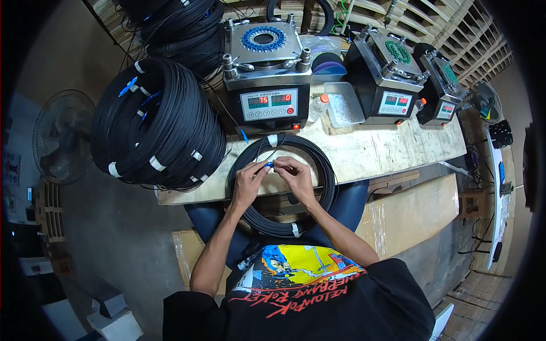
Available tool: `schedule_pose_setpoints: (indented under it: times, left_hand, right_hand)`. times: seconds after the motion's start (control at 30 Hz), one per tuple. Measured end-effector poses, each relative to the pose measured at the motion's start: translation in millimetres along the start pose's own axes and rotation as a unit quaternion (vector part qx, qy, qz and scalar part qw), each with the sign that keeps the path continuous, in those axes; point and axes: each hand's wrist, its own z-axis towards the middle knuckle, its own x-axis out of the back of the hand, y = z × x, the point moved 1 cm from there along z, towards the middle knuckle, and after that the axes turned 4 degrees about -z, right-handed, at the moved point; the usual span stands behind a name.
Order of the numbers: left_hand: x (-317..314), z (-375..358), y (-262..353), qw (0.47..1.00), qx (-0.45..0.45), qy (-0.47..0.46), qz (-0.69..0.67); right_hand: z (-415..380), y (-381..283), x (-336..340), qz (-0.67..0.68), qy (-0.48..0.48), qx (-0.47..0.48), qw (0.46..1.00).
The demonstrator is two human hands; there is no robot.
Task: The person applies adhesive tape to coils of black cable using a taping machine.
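Observation:
A coil of black cable (pixel 328 182), bound with white tape, rests on the near edge of the workbench and overhangs it. Over the middle of the coil, my left hand (pixel 248 182) pinches a small blue cable connector (pixel 268 165). My right hand (pixel 296 179) has its fingertips closed at the connector's right end; whether they grip the connector itself or a small cap on it is too small to tell. Another cable end with a blue connector (pixel 244 136) lies just beyond the coil, in front of the nearest polishing machine (pixel 267 79).
Stacked black cable coils (pixel 165 125) stand at the bench's left, with more behind. Two further machines (pixel 387 79) (pixel 441 85) sit to the right. Between machines are a clear plastic tray (pixel 343 105) and an orange-capped bottle (pixel 318 108). Cardboard (pixel 406 216) lies below the bench (pixel 392 145).

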Motion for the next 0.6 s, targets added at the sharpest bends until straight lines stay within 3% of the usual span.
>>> schedule_pose_setpoints:
  times: [0.53,0.6]
  left_hand:
    - [-1,-1,5,1.000,0.009,0.000,-0.006]
    - [1,-2,6,1.000,-0.001,-0.005,-0.009]
  right_hand:
    - [-2,-2,-4,0.013,0.049,-0.005,0.999]
    - [0,-4,2,-0.029,-0.008,0.020,0.999]
